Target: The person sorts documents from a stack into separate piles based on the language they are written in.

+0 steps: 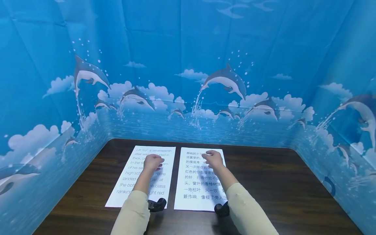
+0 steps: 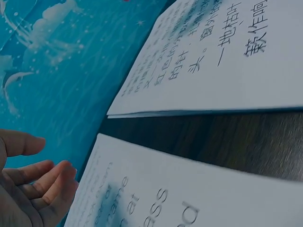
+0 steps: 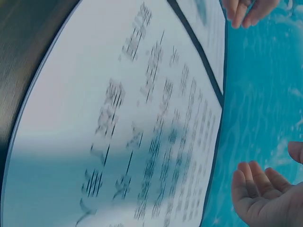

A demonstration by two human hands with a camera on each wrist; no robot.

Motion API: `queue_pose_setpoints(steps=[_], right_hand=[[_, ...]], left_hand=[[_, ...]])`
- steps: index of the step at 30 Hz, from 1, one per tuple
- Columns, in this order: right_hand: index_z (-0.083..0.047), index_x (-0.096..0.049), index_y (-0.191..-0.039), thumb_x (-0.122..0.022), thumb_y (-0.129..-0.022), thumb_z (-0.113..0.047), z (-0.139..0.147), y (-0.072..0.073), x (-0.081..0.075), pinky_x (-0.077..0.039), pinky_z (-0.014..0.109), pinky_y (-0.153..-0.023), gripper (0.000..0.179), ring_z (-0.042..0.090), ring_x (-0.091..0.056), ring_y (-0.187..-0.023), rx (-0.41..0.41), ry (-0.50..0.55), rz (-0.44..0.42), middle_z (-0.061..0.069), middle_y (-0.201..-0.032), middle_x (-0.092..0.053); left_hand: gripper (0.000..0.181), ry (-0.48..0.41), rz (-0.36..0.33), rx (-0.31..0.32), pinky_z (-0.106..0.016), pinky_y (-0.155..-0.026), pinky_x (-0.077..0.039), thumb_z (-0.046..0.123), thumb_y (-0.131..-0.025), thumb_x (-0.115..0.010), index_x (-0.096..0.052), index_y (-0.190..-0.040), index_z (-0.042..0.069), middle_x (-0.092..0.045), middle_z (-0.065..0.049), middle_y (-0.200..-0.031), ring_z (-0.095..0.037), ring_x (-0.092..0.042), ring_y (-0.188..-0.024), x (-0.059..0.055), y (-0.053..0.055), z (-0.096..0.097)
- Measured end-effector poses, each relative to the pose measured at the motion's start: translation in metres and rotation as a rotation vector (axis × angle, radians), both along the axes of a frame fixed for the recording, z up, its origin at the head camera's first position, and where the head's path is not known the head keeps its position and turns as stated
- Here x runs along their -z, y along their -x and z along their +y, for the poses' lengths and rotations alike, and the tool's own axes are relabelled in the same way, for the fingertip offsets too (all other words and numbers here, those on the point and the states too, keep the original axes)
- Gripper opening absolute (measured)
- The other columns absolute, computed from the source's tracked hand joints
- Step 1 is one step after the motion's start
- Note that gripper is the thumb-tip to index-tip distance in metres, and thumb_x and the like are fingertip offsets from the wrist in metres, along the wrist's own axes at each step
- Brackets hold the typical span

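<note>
Two white paper sheets lie side by side on a dark wooden table. The left sheet (image 1: 118, 199) carries large printed English text; the right sheet (image 1: 196, 204) carries printed Chinese characters. My left hand (image 1: 152, 163) hovers above the English sheet, fingers loosely bent and nothing held. In the left wrist view, a gap shows between the thumb and the fingers (image 2: 61, 184). Over the upper right part of the Chinese sheet hovers my right hand (image 1: 213, 159), also holding nothing. Its fingers curve softly with the thumb apart in the right wrist view. Both hands cover some of the print.
Around the dark table (image 1: 264, 189) hangs a blue curtain (image 1: 164, 49) printed with dolphins, clouds and water. Black wrist devices (image 1: 157, 205) sit under both pale sleeves (image 1: 132, 212). A narrow strip of table separates the two sheets.
</note>
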State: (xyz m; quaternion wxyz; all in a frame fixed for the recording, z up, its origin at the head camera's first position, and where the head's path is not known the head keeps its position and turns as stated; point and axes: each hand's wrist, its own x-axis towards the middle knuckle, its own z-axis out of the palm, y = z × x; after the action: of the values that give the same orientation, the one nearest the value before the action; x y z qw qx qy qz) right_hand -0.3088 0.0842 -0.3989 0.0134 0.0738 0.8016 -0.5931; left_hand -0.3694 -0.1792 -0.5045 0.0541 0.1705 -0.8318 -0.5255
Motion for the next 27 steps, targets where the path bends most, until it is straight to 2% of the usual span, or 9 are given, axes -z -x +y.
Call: queue_pose_setpoints(steps=[2, 5, 7, 10, 12, 14, 18, 21, 27], right_hand=[[0.005, -0.049, -0.115, -0.056, -0.082, -0.019, 0.008, 0.002, 0.006, -0.043, 0.046, -0.076, 0.041, 0.033, -0.054, -0.089, 0.021, -0.007, 0.003, 0.021, -0.112, -0.048], [0.005, -0.048, -0.114, -0.057, -0.082, -0.021, 0.019, 0.008, 0.017, -0.043, 0.046, -0.074, 0.043, 0.034, -0.053, -0.089, 0.053, -0.016, -0.005, 0.022, -0.113, -0.046], [0.002, -0.048, -0.115, -0.058, -0.081, -0.026, 0.03, 0.021, 0.037, -0.046, 0.042, -0.067, 0.046, 0.032, -0.053, -0.09, 0.066, -0.02, -0.012, 0.021, -0.114, -0.046], [-0.003, -0.048, -0.117, -0.058, -0.08, -0.036, 0.048, 0.048, 0.077, -0.047, 0.037, -0.063, 0.05, 0.029, -0.054, -0.09, 0.099, -0.082, -0.016, 0.016, -0.114, -0.047], [-0.005, -0.048, -0.118, -0.058, -0.079, -0.041, 0.06, 0.065, 0.102, -0.047, 0.037, -0.064, 0.053, 0.028, -0.054, -0.09, 0.123, -0.118, -0.015, 0.014, -0.114, -0.048], [-0.007, -0.049, -0.116, -0.057, -0.079, -0.042, 0.068, 0.074, 0.118, -0.045, 0.042, -0.07, 0.052, 0.028, -0.053, -0.09, 0.161, -0.155, -0.015, 0.012, -0.112, -0.049], [-0.006, -0.05, -0.112, -0.059, -0.079, -0.035, 0.078, 0.07, 0.121, -0.041, 0.047, -0.076, 0.045, 0.031, -0.05, -0.094, 0.22, -0.15, -0.042, 0.013, -0.108, -0.05], [-0.003, -0.049, -0.112, -0.058, -0.08, -0.032, 0.083, 0.062, 0.12, -0.039, 0.05, -0.078, 0.044, 0.034, -0.047, -0.097, 0.229, -0.165, -0.067, 0.015, -0.107, -0.05], [-0.001, -0.047, -0.114, -0.058, -0.08, -0.029, 0.089, 0.049, 0.119, -0.037, 0.052, -0.079, 0.045, 0.036, -0.045, -0.1, 0.235, -0.155, -0.084, 0.017, -0.109, -0.049]], left_hand=[[0.027, -0.014, -0.007, 0.018, -0.025, -0.054, -0.048, 0.02, -0.078, -0.059, -0.054, -0.098, 0.004, -0.054, -0.011, -0.092, -0.022, -0.057, -0.078, -0.011, -0.01, 0.01], [0.026, -0.046, -0.035, 0.031, -0.02, -0.047, -0.044, 0.016, -0.078, -0.059, -0.055, -0.097, 0.0, -0.055, -0.014, -0.092, -0.024, -0.057, -0.078, -0.034, -0.03, 0.025], [0.025, -0.061, -0.057, 0.04, -0.02, -0.047, -0.043, 0.013, -0.077, -0.058, -0.055, -0.097, -0.002, -0.055, -0.016, -0.091, -0.026, -0.057, -0.078, -0.052, -0.045, 0.036], [0.025, -0.088, -0.066, 0.056, -0.026, -0.057, -0.048, 0.01, -0.076, -0.058, -0.054, -0.096, -0.005, -0.055, -0.018, -0.092, -0.029, -0.057, -0.08, -0.067, -0.059, 0.047], [0.027, -0.082, -0.065, 0.084, -0.027, -0.058, -0.048, 0.01, -0.077, -0.058, -0.054, -0.097, -0.007, -0.055, -0.019, -0.092, -0.032, -0.057, -0.081, -0.067, -0.061, 0.051], [0.027, -0.087, -0.069, 0.094, -0.028, -0.059, -0.048, 0.01, -0.077, -0.057, -0.054, -0.098, -0.006, -0.055, -0.018, -0.091, -0.036, -0.055, -0.083, -0.066, -0.063, 0.055], [0.027, -0.104, -0.084, 0.104, -0.03, -0.063, -0.048, 0.01, -0.076, -0.058, -0.054, -0.097, -0.006, -0.055, -0.017, -0.089, -0.035, -0.055, -0.084, -0.061, -0.067, 0.063], [0.029, -0.121, -0.083, 0.124, -0.033, -0.064, -0.048, 0.01, -0.075, -0.059, -0.054, -0.098, -0.007, -0.055, -0.018, -0.089, -0.03, -0.055, -0.084, -0.055, -0.067, 0.065], [0.033, -0.132, -0.068, 0.158, -0.033, -0.064, -0.049, 0.011, -0.078, -0.057, -0.052, -0.103, -0.01, -0.054, -0.019, -0.093, -0.032, -0.054, -0.088, -0.052, -0.066, 0.071]])
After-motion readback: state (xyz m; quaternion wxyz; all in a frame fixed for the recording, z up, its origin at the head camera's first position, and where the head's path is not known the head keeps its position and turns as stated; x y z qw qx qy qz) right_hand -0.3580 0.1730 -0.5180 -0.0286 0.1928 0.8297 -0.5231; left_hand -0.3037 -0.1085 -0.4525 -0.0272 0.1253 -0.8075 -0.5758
